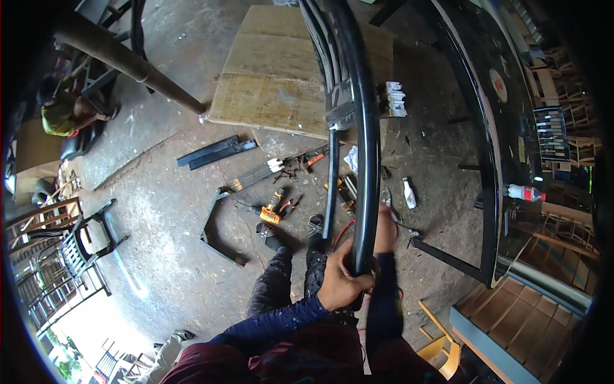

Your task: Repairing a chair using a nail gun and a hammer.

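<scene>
A long black curved wooden piece [366,153] with slats [323,57] along its upper left side rises through the middle of the head view, probably furniture. My left hand [342,281] is closed around its lower end. My right hand [385,230] is just right of it and higher, slightly blurred, its fingers hidden behind the piece. A thinner black strip [331,185] hangs beside the long piece. Below them on the concrete floor lie a yellow cordless drill [274,208], a hammer [314,159] and a white bottle [409,192]. My feet are among these.
A wooden board [249,77] lies ahead, with a pole [147,73] at its left. A black tabletop-like frame [492,160] runs along the right. Another person [61,115] sits at far left. Chairs [89,243] stand lower left; a slatted wooden piece [505,320] is lower right.
</scene>
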Action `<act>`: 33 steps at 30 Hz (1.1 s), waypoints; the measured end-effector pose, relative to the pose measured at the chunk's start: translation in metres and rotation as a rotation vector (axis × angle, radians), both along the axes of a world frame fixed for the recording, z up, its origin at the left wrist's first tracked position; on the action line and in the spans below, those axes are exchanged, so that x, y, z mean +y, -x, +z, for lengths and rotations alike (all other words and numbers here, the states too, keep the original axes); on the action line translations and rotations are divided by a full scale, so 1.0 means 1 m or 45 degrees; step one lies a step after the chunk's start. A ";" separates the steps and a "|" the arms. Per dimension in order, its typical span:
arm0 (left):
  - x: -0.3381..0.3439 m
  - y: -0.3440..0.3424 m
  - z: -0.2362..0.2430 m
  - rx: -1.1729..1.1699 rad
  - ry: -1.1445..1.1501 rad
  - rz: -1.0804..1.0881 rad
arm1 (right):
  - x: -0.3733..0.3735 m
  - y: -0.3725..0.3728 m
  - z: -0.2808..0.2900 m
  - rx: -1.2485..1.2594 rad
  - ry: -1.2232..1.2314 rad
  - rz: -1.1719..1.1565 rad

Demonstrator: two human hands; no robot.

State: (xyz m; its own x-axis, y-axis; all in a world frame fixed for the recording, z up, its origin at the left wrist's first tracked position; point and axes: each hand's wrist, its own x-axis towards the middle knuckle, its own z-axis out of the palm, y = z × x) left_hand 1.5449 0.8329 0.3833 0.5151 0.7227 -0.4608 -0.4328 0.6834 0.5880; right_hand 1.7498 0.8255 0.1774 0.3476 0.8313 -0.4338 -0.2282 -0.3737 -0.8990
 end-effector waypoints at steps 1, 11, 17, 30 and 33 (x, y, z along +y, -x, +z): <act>0.002 0.013 -0.009 0.095 0.035 0.093 | 0.021 0.011 0.082 0.088 0.013 0.077; 0.024 -0.020 -0.012 0.947 -1.120 -0.712 | 0.104 0.041 0.208 -1.285 0.156 0.634; 0.322 0.028 0.044 2.431 -2.322 -0.327 | 0.105 0.024 0.225 -1.046 0.118 0.613; 0.391 -0.021 0.150 1.974 -2.534 -0.940 | 0.173 -0.204 0.382 -1.878 0.098 0.826; 0.367 -0.014 0.181 1.950 -2.365 -1.040 | 0.223 -0.239 0.391 -1.993 -0.134 0.798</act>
State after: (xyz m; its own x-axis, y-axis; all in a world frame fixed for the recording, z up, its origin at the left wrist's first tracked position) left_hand 1.5592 1.2001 0.5644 0.8292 0.5558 -0.0596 0.5567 -0.8307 -0.0020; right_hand 1.9889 1.0485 0.5685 -0.0118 0.9989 0.0450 0.9917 0.0174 -0.1271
